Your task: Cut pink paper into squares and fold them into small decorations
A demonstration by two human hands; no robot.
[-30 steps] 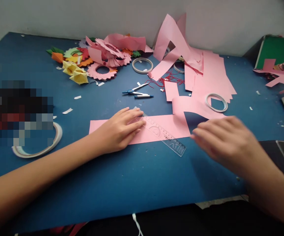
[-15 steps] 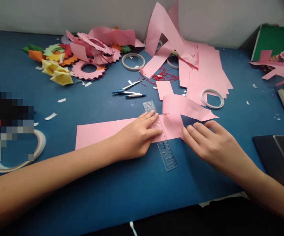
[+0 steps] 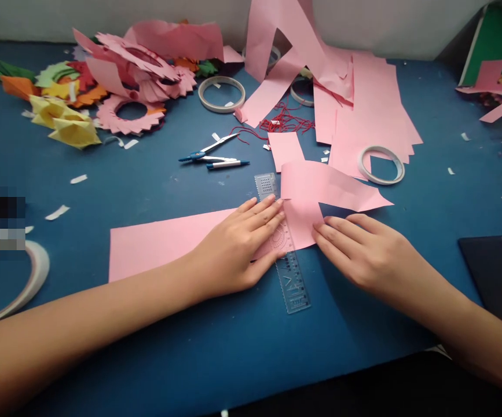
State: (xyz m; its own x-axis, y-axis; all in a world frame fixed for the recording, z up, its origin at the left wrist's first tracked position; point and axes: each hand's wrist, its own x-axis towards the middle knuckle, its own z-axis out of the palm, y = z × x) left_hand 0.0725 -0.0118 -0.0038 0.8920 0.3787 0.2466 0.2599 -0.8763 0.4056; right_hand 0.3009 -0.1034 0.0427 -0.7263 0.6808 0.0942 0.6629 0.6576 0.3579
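- Pink paper strip [image 3: 159,243] lay on the blue table [image 3: 190,359] in front of the person, partly hidden by the left hand and forearm.
- A clear ruler [image 3: 293,282] slanted across it, both ends reaching past the strip's edges.
- The left hand [image 3: 251,234] lay palm down, fingers extended over ruler and paper, closed around nothing.
- The right hand [image 3: 359,246] had its fingertips at the strip's right end; whether they pinched it, I could not tell.
- A curled pink piece [image 3: 305,179] rose by the far edge; any join was unclear.
- Beyond lay a compass [image 3: 196,156] and red thread [image 3: 289,120].
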